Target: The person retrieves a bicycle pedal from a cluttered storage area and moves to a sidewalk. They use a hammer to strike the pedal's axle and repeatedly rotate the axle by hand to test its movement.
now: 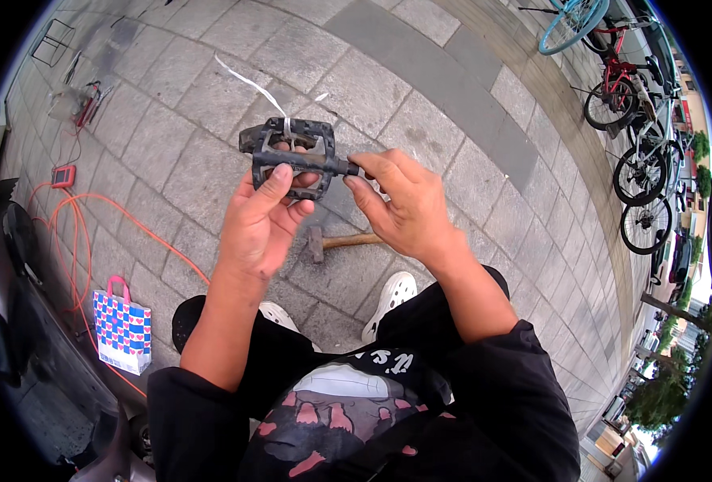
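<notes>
A black bicycle pedal (292, 159) with an open cage is held up in front of me. Its body rests in my left hand (267, 217), the thumb pressed on the centre bar and the fingers behind the cage. My right hand (400, 201) pinches the threaded spindle end at the pedal's right side with thumb and forefinger. A white strip (251, 83) is looped through the cage, its loose tail pointing away from me. Another dark piece (249, 139) shows behind the pedal's left side, mostly hidden. Below my hands, a hammer (344, 241) with a wooden handle lies on the paving.
To the left lie an orange hose (123, 205), a red gauge (63, 176) and some hand tools (91, 104). A checked gift bag (123, 329) stands beside a dark vehicle (46, 386). Parked bicycles (641, 173) line the far right. My white clogs (392, 301) are near the hammer.
</notes>
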A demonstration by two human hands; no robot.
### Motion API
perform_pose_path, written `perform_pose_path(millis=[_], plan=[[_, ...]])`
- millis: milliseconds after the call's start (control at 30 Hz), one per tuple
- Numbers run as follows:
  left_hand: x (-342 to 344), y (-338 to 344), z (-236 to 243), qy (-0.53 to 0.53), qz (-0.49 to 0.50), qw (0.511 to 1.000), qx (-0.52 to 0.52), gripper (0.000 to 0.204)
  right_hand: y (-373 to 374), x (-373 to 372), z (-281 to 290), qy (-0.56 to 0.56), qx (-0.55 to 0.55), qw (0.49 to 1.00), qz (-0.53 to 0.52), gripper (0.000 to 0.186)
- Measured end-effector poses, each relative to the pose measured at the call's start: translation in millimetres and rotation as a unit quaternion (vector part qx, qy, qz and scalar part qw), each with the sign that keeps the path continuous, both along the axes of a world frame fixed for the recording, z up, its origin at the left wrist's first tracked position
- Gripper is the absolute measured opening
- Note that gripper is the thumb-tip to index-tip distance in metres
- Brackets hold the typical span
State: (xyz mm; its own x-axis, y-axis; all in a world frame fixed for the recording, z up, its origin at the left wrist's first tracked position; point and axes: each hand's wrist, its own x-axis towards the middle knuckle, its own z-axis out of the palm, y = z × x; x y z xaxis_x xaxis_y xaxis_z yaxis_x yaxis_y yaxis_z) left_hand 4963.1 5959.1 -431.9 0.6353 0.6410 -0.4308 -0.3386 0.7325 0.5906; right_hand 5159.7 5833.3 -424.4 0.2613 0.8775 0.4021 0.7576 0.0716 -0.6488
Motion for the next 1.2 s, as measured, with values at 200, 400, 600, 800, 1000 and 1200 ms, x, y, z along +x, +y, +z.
perform_pose_path(millis=[200,400,600,800,1000,1200], plan=[[2.5,-5.3,1.0,-0.008,-0.022,0.999,0.022,0.035,-7.7,-5.3,7.7,0.246,-0.108,0.962,-0.04,0.026],[3.7,-5.6,3.1,-0.008,-0.024,1.0,0.012,0.035,-1.7,0.4,13.4,0.357,-0.207,0.911,-0.014,0.051],[5.2,-4.6,2.5,-0.003,-0.015,1.0,0.0,0.032,1.6,-0.1,19.5,0.307,-0.198,0.931,-0.009,0.034],[7.0,-3.3,1.1,-0.003,-0.013,1.0,-0.024,0.031,-3.9,3.5,8.6,0.221,-0.099,0.97,0.016,0.024],[5.7,-0.4,-0.6,-0.013,-0.012,0.999,-0.031,0.031,0.8,6.8,11.2,0.118,-0.076,0.99,0.023,0.022],[6.2,1.5,-2.0,-0.014,-0.019,0.999,-0.032,0.03,4.7,2.0,7.0,0.111,-0.075,0.991,-0.015,0.028]])
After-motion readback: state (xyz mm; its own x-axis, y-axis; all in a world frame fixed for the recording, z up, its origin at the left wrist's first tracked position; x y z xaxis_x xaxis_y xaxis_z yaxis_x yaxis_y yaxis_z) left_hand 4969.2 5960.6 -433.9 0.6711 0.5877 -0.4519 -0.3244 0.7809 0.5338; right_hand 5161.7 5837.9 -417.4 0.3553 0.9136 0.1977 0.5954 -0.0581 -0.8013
